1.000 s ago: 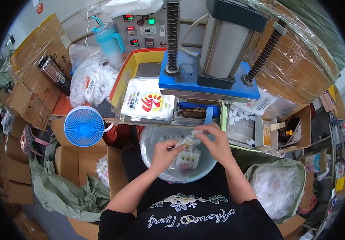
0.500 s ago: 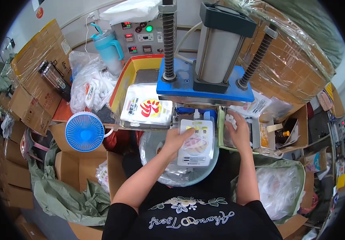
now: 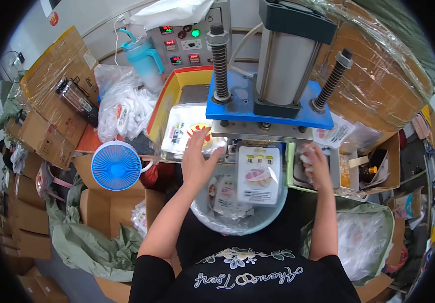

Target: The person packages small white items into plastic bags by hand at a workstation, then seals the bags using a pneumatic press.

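Observation:
My left hand (image 3: 198,160) is open, thumb apart from the fingers, over the front of a stack of white printed bags (image 3: 177,132) with a red-and-yellow logo. Nothing shows in its grip. My right hand (image 3: 319,169) is closed around small white pieces (image 3: 307,153), too small to identify, above a green-edged tray (image 3: 290,166). Between my hands, a white printed pouch (image 3: 259,177) with a pink picture hangs untouched at the front of the press (image 3: 270,113). Its top edge sits below the blue plate. Under it, a plastic-lined tub (image 3: 281,206) holds more printed pouches (image 3: 226,196).
A blue fan (image 3: 116,165) stands at left, near a turquoise jug (image 3: 144,60) and a steel flask (image 3: 77,100). Open cartons (image 3: 107,207) flank my legs. On the right, a box (image 3: 390,177) holds bottles. A control panel (image 3: 192,45) is behind the press.
My left hand has let go of the pouch and moved left to the bag stack, opening. The pouch stays at the press. My right hand has lifted slightly from the tray with white pieces.

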A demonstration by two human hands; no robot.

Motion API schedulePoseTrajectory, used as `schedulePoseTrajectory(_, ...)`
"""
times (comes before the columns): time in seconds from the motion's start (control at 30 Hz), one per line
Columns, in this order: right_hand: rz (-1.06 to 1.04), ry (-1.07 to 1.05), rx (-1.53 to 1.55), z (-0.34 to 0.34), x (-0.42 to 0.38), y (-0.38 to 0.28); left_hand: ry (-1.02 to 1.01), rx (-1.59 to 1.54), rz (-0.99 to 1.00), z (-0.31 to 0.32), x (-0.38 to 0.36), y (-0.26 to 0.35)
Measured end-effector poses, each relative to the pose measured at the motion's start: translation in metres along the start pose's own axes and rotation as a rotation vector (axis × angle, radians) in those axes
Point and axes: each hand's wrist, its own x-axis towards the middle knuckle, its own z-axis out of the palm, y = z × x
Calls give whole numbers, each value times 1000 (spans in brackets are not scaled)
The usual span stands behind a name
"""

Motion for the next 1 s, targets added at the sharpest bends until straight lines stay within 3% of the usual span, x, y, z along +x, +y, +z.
schedulePoseTrajectory(0.03,142,-129,441,-12,-1,-2,132,204,184,4,-4,-22)
schedulePoseTrajectory(0.07,144,-134,454,-19,-1,-2,261,406,372,7,-11,-43)
schedulePoseTrajectory(0.13,306,-377,1320,-24,-1,-6,150,442,401,3,-29,-68)
schedulePoseTrajectory(0.17,302,-376,1327,-22,-4,-10,132,451,402,0,-32,-74)
schedulePoseTrajectory(0.23,266,-183,1368,-12,-14,-20,252,394,426,-12,-24,-75)
schedulePoseTrajectory(0.3,246,-191,1328,-6,-18,-15,257,157,399,-21,-13,-68)
schedulePoseTrajectory(0.37,123,-277,840,-6,-19,-6,343,138,431,-27,-21,-36)
schedulePoseTrajectory(0.4,104,-72,489,16,-29,-22,252,-43,348,-29,-28,-23)
schedulePoseTrajectory(0.43,69,-38,309,31,-33,-26,153,-224,264,-25,-35,-16)
schedulePoseTrajectory(0.57,-59,-213,-104,84,-54,-53,-118,-442,79,3,-64,-5)
schedulePoseTrajectory(0.77,1,-484,-353,118,-60,-60,-182,-386,28,36,-84,-31)
schedulePoseTrajectory(0.87,-6,-611,-501,110,-58,-43,-385,-271,65,33,-84,-36)
schedulePoseTrajectory(1.0,-249,-470,-496,102,-51,-27,-471,-342,-27,45,-75,-30)
